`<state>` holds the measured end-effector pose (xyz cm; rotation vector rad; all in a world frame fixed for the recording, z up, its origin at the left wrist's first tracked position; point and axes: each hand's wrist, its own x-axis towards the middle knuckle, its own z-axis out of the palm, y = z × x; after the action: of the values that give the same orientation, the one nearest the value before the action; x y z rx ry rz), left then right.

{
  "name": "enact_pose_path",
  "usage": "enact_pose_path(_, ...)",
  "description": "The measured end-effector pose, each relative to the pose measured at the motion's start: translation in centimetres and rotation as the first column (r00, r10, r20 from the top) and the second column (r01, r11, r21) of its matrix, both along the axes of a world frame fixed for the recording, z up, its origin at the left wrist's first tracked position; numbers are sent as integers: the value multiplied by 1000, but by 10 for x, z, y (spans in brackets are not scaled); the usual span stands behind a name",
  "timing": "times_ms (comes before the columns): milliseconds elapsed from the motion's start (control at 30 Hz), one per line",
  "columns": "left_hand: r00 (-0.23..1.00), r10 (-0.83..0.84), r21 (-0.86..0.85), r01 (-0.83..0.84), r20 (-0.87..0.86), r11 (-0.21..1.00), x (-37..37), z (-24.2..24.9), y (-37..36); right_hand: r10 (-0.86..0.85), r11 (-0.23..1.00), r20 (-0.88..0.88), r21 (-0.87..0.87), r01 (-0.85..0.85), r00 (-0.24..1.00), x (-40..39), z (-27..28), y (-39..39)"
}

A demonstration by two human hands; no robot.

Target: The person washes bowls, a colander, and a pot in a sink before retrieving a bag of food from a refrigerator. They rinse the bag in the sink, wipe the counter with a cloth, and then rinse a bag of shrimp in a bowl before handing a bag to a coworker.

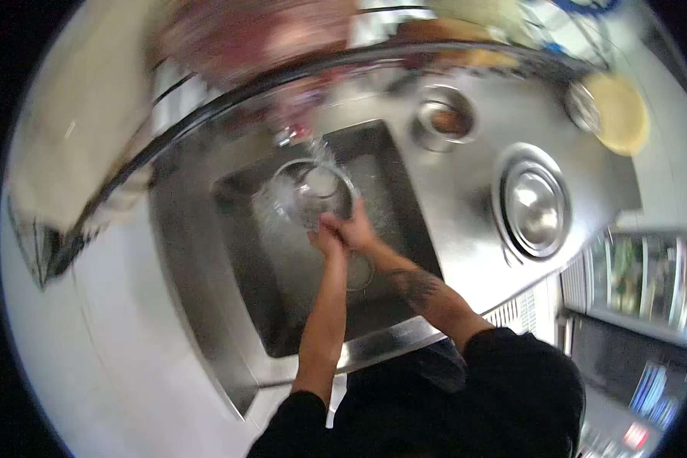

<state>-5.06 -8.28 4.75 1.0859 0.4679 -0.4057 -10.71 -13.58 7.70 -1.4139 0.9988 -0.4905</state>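
Note:
A round metal bowl (286, 177) is in the steel sink (282, 324), under water running from the tap (286, 136). A paler round shape shows inside it, blurred. My right hand (356, 229) is closed at the bowl's near right rim, its fingers reaching along the edge. Close against it, my left hand (327, 240) is closed at the near side of the rim, partly overlapped by the right. Water splashes around the bowl and over the sink floor.
On the steel counter to the right stand nested metal bowls (538, 210) and a metal container with brown contents (450, 120). Farther right is a pale yellow round item (622, 114). A dark curved bar (244, 90) crosses above the sink. Shelves (641, 282) stand at lower right.

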Motion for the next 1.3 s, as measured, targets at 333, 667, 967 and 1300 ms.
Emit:
enact_pose_path(333,869,-477,-29,478,-133,878,42,-47,9,-263,919,-311,-370,138,913,28,-17,-16)
enact_pose_path(667,866,-423,-178,387,-265,905,27,-60,29,-315,887,-111,-387,251,943,10,-44,19)
enact_pose_path(967,915,-376,-116,361,-148,925,35,-52,24,-415,864,-88,-350,362,906,-2,-21,12)
enact_pose_path(1300,271,-902,-95,943,-336,319,57,-2,73,-66,818,359,554,-156,931,-9,-13,-50)
